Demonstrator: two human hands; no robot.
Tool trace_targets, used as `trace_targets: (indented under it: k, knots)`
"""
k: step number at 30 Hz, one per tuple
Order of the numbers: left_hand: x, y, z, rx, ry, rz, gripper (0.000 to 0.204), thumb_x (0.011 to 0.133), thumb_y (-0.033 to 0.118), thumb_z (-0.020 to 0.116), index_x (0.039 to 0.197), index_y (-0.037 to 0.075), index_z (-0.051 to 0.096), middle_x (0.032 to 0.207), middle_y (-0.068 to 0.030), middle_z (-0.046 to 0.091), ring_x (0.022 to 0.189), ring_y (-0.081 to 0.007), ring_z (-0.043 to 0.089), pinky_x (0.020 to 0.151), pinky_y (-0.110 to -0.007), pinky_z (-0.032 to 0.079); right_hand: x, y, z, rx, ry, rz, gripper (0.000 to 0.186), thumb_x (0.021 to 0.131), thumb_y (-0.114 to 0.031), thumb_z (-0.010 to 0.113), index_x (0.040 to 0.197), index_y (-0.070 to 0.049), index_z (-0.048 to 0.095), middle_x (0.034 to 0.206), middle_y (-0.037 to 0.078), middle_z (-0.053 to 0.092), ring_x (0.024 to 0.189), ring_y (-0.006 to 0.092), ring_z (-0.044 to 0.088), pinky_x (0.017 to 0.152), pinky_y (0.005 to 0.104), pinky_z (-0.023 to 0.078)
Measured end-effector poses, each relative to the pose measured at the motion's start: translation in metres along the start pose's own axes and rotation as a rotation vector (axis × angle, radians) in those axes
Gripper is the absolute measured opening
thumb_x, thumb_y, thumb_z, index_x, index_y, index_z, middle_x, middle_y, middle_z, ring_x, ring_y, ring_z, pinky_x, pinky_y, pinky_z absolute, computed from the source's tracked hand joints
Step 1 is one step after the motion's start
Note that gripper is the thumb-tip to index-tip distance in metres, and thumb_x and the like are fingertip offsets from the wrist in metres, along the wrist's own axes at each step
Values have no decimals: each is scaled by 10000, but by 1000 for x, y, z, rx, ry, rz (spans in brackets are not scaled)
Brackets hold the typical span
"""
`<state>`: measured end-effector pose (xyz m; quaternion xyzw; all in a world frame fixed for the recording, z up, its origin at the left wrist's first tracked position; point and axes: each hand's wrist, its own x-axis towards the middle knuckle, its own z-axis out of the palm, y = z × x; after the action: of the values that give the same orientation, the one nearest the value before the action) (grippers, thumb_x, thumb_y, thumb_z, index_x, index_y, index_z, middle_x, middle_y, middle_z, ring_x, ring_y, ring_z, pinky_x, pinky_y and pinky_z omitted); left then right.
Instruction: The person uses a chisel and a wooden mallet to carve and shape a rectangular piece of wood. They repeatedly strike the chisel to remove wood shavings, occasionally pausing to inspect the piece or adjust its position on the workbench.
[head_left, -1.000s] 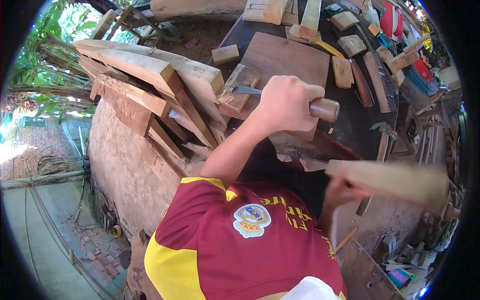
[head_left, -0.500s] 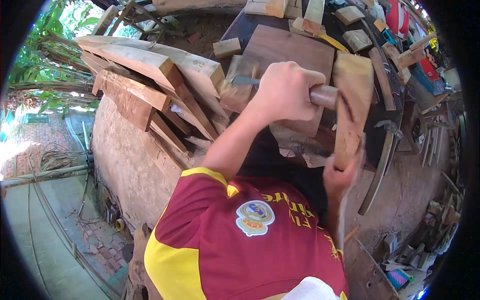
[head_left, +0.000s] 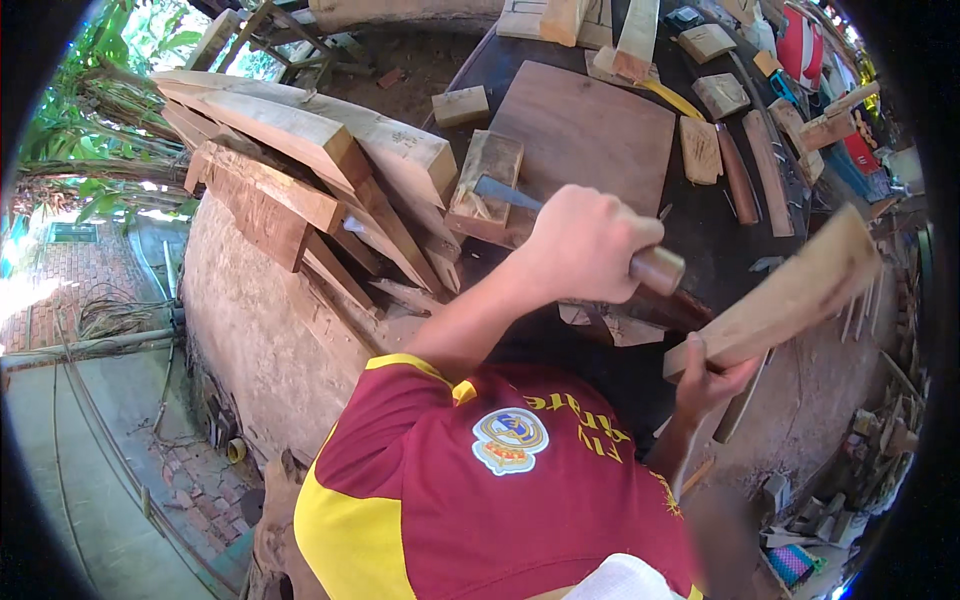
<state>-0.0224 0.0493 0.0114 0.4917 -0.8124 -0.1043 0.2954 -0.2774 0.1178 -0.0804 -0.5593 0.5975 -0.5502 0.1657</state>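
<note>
My left hand (head_left: 592,245) is closed round the wooden handle of a chisel (head_left: 508,193). The chisel's metal blade points left, its tip at a small wooden block (head_left: 493,160) with a cut recess and pale shavings. On the right, my right hand (head_left: 708,385) grips the narrow end of a flat wooden mallet (head_left: 790,290). This mallet is tilted up to the right, apart from the chisel's handle end. The block sits at the left edge of a broad brown board (head_left: 590,130).
Long timber beams (head_left: 290,125) lean at the left. Small wood blocks (head_left: 720,95), a brown-handled tool (head_left: 736,175) and a yellow curved piece (head_left: 672,98) lie on the dark table (head_left: 690,235). Behind the mallet hangs a long wooden handle (head_left: 738,412).
My right hand has swung the mallet away from the chisel's handle end, to the right. My left hand has shifted slightly toward me with the chisel, uncovering more of the block.
</note>
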Motion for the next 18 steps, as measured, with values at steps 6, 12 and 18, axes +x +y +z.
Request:
trace_targets:
  k: [6, 12, 18]
  knots:
    - [-23, -1, -14, -127, 10, 141, 253, 538, 215, 710, 674, 112, 523, 586, -49, 518, 561, -289, 580, 490, -417, 430, 15, -26, 25, 183, -512, 9, 652, 699, -2, 694, 1311, 28, 469, 1144, 134, 585, 1109, 247, 573, 985, 371, 432]
    - [-39, 1, -23, -195, 34, 245, 251, 527, 213, 714, 710, 130, 565, 591, -27, 479, 566, -250, 556, 498, -387, 422, 55, -79, 52, -170, -821, -231, 803, 654, 54, 605, 1422, -92, 422, 1153, 176, 591, 1105, 361, 581, 917, 398, 479]
    - [-42, 3, -29, -259, 142, 299, 265, 522, 231, 720, 699, 123, 555, 583, -12, 437, 534, -227, 521, 469, -363, 380, 63, -94, 53, -275, -931, -212, 835, 640, 23, 657, 1425, -151, 434, 1080, 134, 598, 1022, 356, 592, 847, 414, 492]
